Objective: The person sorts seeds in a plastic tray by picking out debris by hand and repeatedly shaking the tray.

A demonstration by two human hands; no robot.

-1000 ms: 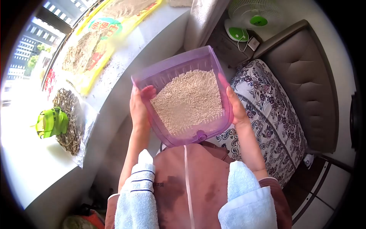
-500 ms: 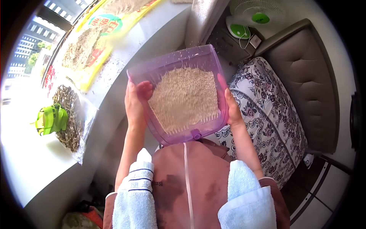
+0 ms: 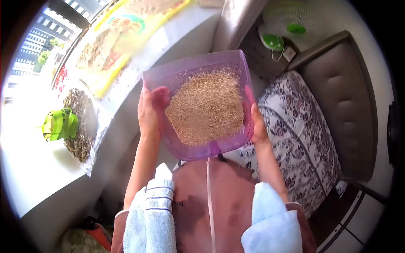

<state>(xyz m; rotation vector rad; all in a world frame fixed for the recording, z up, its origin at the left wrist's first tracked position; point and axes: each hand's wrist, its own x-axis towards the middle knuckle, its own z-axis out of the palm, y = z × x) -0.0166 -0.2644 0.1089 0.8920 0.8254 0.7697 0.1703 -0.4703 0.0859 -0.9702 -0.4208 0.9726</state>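
A translucent purple plastic bin (image 3: 192,63) is held in front of my chest, between both hands. Inside it lies a heap of small tan grains (image 3: 206,109), some of them blurred or loose in the air near the far side. My left hand (image 3: 148,111) grips the bin's left wall, its fingers showing pink through the plastic. On the opposite wall my right hand (image 3: 258,124) is closed, thumb along the outside. A round purple knob (image 3: 215,152) sits on the near edge, close to my brown apron (image 3: 190,181).
On the white windowsill (image 3: 46,177) at left lie a yellow-edged sack (image 3: 112,80) with grainy material, dried plant bits (image 3: 80,101) on clear plastic and a green bag (image 3: 60,125). At right stand a bed with a floral cover (image 3: 295,147) and a green-and-white fan (image 3: 295,28).
The grains have shifted inside the bin and look spread differently, with several tossed near the far right. The bin stays in both hands. The surroundings have shifted slightly with the camera.
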